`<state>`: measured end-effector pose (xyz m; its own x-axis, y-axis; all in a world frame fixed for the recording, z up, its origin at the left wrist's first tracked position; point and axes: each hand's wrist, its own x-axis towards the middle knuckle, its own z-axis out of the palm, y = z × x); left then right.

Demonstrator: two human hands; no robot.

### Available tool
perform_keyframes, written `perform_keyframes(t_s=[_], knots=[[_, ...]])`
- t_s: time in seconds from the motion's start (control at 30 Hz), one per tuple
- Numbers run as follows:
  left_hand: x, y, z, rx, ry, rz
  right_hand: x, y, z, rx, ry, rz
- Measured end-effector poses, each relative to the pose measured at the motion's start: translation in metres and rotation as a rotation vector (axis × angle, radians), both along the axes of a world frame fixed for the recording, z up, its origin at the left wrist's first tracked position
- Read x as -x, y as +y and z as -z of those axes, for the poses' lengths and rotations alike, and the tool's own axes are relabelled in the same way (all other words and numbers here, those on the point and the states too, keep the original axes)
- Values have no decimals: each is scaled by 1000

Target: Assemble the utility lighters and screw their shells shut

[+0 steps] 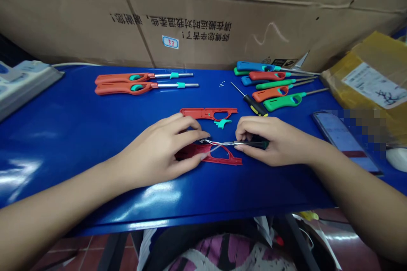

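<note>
My left hand (pixel 173 146) is closed above a red lighter shell half (pixel 235 161), its thumb and fingers on the small inner lighter parts with white wires (pixel 219 143). The fingers partly hide these parts and the shell. My right hand (pixel 270 137) pinches a dark metal lighter tube (pixel 248 144), into whose left end the wires run. Beyond my hands lies another red shell half (pixel 200 113), its inside facing up. A loose teal trigger (pixel 223 123) sits between the two halves.
Two orange lighters (pixel 124 89) lie at back left. A screwdriver (pixel 252 103) rests beside a pile of coloured lighters (pixel 282 100). Tiny white pieces (pixel 221 84) lie left of it. A cardboard box (pixel 190 17) backs the blue table (pixel 152 203). A phone (pixel 343 139) and taped parcel (pixel 372 89) are at right.
</note>
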<state>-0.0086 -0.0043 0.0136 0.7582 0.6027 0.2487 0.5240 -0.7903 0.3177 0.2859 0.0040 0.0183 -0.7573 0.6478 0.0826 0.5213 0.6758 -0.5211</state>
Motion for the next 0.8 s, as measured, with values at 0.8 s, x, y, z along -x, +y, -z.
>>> perform_keyframes(t_s=[0.8], knots=[[5,5,4,87,6,47,-8,1,-7,136,-97,-66]])
